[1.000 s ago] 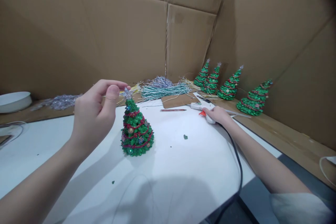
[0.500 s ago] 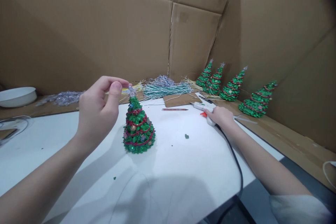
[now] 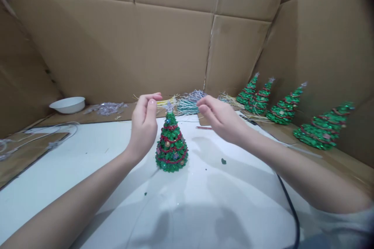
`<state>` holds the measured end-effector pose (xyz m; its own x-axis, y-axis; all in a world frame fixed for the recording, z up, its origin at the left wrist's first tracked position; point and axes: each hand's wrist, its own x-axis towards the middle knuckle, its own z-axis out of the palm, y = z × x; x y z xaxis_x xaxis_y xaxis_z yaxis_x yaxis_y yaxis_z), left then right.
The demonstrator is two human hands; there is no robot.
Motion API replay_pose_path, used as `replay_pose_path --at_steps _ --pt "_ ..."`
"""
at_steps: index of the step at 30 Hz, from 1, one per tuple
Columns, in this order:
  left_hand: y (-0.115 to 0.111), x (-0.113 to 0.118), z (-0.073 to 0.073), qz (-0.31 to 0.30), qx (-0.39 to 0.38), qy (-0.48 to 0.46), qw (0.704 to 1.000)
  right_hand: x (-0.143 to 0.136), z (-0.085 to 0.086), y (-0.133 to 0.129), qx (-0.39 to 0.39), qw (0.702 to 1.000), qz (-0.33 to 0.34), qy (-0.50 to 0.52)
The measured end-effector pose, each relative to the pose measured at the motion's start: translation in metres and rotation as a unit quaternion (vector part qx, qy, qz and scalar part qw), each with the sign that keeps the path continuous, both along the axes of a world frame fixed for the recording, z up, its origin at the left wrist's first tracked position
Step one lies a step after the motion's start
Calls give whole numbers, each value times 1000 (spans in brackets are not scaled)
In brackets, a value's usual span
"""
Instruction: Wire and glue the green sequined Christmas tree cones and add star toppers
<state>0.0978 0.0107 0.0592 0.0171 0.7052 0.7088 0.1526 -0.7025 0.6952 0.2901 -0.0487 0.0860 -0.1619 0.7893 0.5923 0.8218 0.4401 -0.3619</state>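
Observation:
A small green tree (image 3: 172,148) with red garlands and coloured ornaments stands upright on the white tabletop (image 3: 233,202). At its tip sits a clear star (image 3: 168,107). My left hand (image 3: 145,120) is raised just left of the tree's top, thumb and fingers apart, holding nothing. To the right of the star, clear of the tree, my right hand (image 3: 220,118) hangs in the air with its fingers apart and nothing in it.
Several similar trees (image 3: 284,108) line the right side. Bundled wires (image 3: 188,105) lie at the back, near a red pencil (image 3: 203,127). A white bowl (image 3: 68,105) and clear plastic pieces (image 3: 106,108) are at the back left. A black cable (image 3: 289,202) runs at right.
My right hand has let go of the white glue gun and moved left toward the tree. My left hand has come off the star. The camera view has turned left.

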Motion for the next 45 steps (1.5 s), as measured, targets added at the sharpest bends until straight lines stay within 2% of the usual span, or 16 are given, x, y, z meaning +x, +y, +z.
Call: replay_pose_path --at_steps 3,6,8,12,15,17,21,24,28,36,45 --pt "-2 4 -2 -37 -26 -4 999 -34 -2 26 -11 989 109 97" --pt "-5 8 -2 -68 -43 -7 997 -52 -10 48 -56 956 173 231" --pt "-6 11 -2 -87 -52 -7 995 -58 -13 57 -69 942 195 263" --pt "-7 14 0 -112 -50 -6 992 -64 -16 63 -60 934 215 278" --pt "-8 15 3 -112 -53 -3 992 -70 -19 64 -59 910 232 337" --pt "-8 16 5 -98 -54 0 994 -75 -20 63 -51 899 224 373" --pt "-8 19 8 -33 -19 12 999 -84 -22 60 -16 896 178 406" --pt "-6 20 8 -3 6 17 1000 -88 -24 59 -5 889 183 421" --pt "-3 21 7 8 25 17 1000 -88 -26 60 1 880 196 433" --pt "1 20 9 14 23 13 1000 -88 -27 61 -4 888 166 429" --pt "2 22 7 20 22 4 1000 -87 -28 61 -13 885 174 432"
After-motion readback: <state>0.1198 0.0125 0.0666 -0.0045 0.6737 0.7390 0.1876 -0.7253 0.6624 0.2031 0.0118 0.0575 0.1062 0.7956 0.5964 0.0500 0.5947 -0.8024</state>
